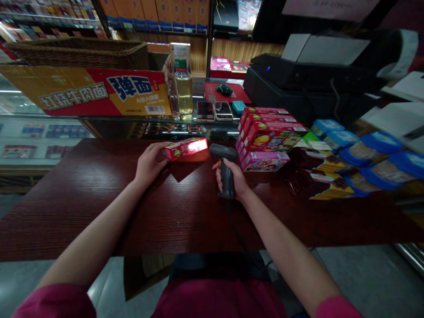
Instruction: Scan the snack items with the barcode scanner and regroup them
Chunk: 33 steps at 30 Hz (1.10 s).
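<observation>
In the head view, your left hand point(150, 161) closes around one end of a red box point(180, 150), over the dark wooden counter point(165, 216); your right hand point(237, 177) wraps a scanner point(224, 151), its head just beside that box. Beyond, a noodle carton point(99, 79) stands on a glass case point(66, 140) before stocked shelves point(159, 31).

A small red box point(183, 150) is stretching crosswise over the desk point(179, 212), its right part glowing. A dark gray scanner point(228, 179) is facing it from just beside, handle downward.
</observation>
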### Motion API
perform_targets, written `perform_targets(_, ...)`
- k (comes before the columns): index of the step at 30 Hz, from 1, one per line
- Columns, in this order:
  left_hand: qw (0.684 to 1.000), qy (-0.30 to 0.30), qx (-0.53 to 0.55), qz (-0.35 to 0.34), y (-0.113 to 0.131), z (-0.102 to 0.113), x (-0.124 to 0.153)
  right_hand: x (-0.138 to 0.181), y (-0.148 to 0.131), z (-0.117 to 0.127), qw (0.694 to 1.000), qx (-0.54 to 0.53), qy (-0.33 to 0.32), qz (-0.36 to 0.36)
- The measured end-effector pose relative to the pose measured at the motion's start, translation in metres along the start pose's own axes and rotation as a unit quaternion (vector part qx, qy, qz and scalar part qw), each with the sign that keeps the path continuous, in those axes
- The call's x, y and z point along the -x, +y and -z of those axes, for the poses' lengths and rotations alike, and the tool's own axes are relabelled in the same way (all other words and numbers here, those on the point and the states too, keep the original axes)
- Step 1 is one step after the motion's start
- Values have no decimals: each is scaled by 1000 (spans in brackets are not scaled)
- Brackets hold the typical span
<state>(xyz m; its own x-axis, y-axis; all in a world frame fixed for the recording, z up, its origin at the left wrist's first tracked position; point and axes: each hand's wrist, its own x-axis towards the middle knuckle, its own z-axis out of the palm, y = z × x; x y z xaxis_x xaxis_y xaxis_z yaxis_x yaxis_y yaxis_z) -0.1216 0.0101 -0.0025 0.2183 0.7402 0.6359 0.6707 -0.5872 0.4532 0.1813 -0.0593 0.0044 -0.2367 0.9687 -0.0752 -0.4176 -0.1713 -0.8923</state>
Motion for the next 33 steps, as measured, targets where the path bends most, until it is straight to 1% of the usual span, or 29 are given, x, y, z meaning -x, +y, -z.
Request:
perform_targets(2, 1000, 2, 3, 5, -1, 0, 0, 1, -1, -2, 1000, -3, 2, 8)
perform_targets(4, 999, 4, 19, 27, 1, 0, 0, 5, -4, -4, 1000, -6, 2, 20)
perform_targets(7, 991, 23, 85, 100, 7, -4, 1, 20, -7, -3, 999, -10, 1, 34)
perform_targets(9, 977, 55, 150, 144, 17, -9, 4, 37, -9, 4, 999, -19, 2, 46)
perform_targets(12, 953, 99, 230, 171, 41, -15, 7, 71, -9, 24, 996, -42, 15, 81)
perform_targets(16, 942, 124, 265, 165, 90, -27, 3, 115, -11, 54, 983, -73, 78, 148)
perform_targets(18, 935, 125, 297, 149, 119, -41, -5, 130, -14, 65, 974, -83, 109, 181)
perform_targets(21, 931, 118, 324, 121, 161, -71, -20, 144, -17, 76, 964, -85, 142, 208)
perform_targets(23, 943, 116, 295, 100, 184, -94, -30, 149, -19, 79, 960, -83, 156, 216)
perform_targets(25, 958, 112, 251, 84, 201, -114, -38, 152, -20, 82, 956, -83, 170, 224)
perform_targets(28, 966, 101, 225, 82, 217, -139, -43, 157, -23, 89, 949, -83, 189, 238)
perform_targets(30, 961, 97, 244, 89, 221, -152, -43, 159, -26, 94, 947, -82, 195, 242)
perform_targets(33, 950, 96, 276, 109, 224, -165, -41, 161, -28, 102, 945, -81, 200, 246)
